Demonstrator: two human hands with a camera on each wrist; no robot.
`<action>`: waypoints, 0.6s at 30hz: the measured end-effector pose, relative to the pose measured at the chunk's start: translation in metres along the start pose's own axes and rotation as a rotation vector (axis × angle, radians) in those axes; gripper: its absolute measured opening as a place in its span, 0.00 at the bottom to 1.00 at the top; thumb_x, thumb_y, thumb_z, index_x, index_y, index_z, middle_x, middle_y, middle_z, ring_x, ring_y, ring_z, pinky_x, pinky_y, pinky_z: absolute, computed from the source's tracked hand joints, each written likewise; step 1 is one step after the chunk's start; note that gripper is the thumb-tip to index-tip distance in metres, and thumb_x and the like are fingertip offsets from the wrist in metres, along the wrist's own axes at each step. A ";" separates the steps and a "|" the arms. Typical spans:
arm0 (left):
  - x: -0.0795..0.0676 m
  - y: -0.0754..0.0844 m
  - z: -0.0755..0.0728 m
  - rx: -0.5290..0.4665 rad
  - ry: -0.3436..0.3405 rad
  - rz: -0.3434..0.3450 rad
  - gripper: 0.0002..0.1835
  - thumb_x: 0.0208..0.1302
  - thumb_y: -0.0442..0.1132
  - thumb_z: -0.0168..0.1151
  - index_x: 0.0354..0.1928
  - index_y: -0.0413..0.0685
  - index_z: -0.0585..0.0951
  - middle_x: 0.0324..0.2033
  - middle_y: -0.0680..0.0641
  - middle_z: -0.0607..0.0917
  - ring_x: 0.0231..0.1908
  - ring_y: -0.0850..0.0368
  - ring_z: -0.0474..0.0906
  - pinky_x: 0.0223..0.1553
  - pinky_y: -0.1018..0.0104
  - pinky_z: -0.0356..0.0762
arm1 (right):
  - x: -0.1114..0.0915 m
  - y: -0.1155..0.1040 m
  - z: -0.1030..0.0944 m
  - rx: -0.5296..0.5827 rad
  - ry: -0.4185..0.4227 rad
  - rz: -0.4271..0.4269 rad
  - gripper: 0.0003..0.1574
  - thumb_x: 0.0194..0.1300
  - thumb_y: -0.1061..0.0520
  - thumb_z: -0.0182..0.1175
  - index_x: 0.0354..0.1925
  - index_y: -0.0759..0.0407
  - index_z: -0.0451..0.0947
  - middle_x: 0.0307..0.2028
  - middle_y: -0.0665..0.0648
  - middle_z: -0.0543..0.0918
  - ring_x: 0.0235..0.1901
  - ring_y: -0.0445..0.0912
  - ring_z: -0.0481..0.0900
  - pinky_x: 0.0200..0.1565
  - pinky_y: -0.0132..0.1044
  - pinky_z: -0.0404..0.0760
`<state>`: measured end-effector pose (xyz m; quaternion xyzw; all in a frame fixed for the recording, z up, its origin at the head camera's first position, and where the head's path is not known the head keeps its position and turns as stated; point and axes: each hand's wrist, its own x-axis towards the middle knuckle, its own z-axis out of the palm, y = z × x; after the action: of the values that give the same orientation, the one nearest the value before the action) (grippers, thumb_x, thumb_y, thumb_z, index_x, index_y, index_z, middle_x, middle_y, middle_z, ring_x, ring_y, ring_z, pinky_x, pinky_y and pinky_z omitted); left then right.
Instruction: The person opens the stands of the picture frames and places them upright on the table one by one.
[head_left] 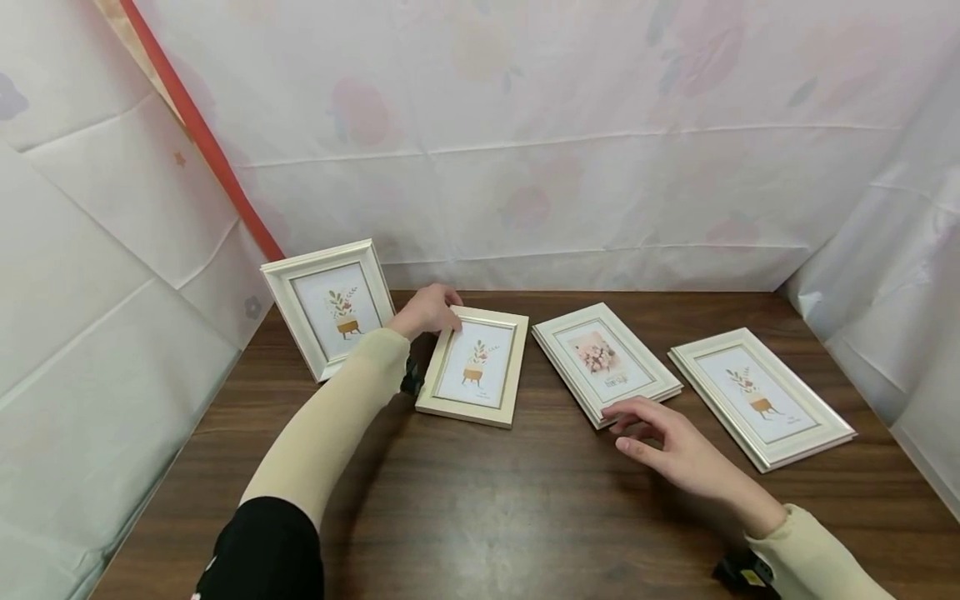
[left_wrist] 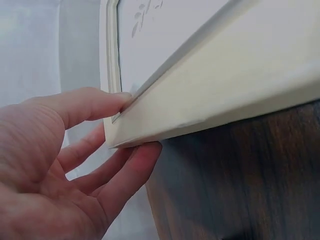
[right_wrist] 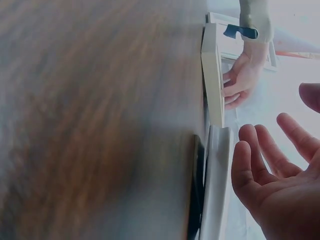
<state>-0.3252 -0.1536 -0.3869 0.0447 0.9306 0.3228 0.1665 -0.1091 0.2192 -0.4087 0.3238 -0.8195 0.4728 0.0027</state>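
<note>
My left hand (head_left: pixel 431 310) pinches the upper left corner of a cream picture frame (head_left: pixel 518 350) that holds a plant-pot print. In the left wrist view the thumb (left_wrist: pixel 107 102) presses on the frame's face, with the fingers (left_wrist: pixel 137 167) behind its edge. My right hand (head_left: pixel 675 442) is held with loosely bent fingers by the near corner of a white picture frame (head_left: pixel 558 342) with a pink flower print. Nothing is in its grasp; in the right wrist view the fingers (right_wrist: pixel 270 155) are spread apart beside that frame's edge.
Another white frame (head_left: pixel 750 392) with a plant-pot print lies at the right on the brown wooden table (head_left: pixel 480 517). At the left, a white frame (head_left: pixel 330 308) stands leaning upright, partly behind the left arm. Patterned cloth (head_left: pixel 517 142) hangs behind, with a red strip (head_left: pixel 202 133) at left.
</note>
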 end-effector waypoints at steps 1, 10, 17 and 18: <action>-0.001 -0.001 0.000 -0.004 0.010 0.001 0.24 0.58 0.33 0.70 0.57 0.41 0.77 0.54 0.40 0.76 0.47 0.47 0.78 0.42 0.58 0.83 | 0.000 0.000 -0.001 0.000 0.002 -0.003 0.24 0.63 0.72 0.63 0.58 0.63 0.76 0.50 0.60 0.81 0.44 0.49 0.82 0.45 0.37 0.82; -0.014 0.000 -0.007 -0.023 0.096 0.053 0.23 0.58 0.35 0.71 0.56 0.44 0.78 0.52 0.41 0.78 0.44 0.47 0.78 0.41 0.58 0.81 | -0.001 0.001 -0.009 -0.002 0.039 0.035 0.23 0.63 0.72 0.63 0.57 0.66 0.76 0.49 0.60 0.81 0.44 0.52 0.82 0.46 0.34 0.81; -0.031 0.002 -0.013 0.009 0.184 0.138 0.23 0.59 0.37 0.71 0.57 0.46 0.80 0.48 0.44 0.81 0.41 0.49 0.79 0.40 0.56 0.80 | -0.002 0.001 -0.017 -0.019 0.053 0.044 0.23 0.64 0.72 0.62 0.58 0.66 0.75 0.48 0.61 0.81 0.44 0.51 0.82 0.45 0.33 0.81; -0.034 0.002 -0.014 0.010 0.199 0.150 0.23 0.59 0.38 0.71 0.57 0.46 0.80 0.48 0.44 0.81 0.42 0.49 0.79 0.41 0.56 0.80 | -0.002 0.001 -0.019 -0.024 0.058 0.047 0.23 0.64 0.72 0.62 0.58 0.66 0.75 0.48 0.62 0.81 0.44 0.50 0.82 0.45 0.32 0.81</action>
<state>-0.2983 -0.1666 -0.3660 0.0826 0.9383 0.3324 0.0486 -0.1137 0.2350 -0.3998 0.2904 -0.8321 0.4722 0.0191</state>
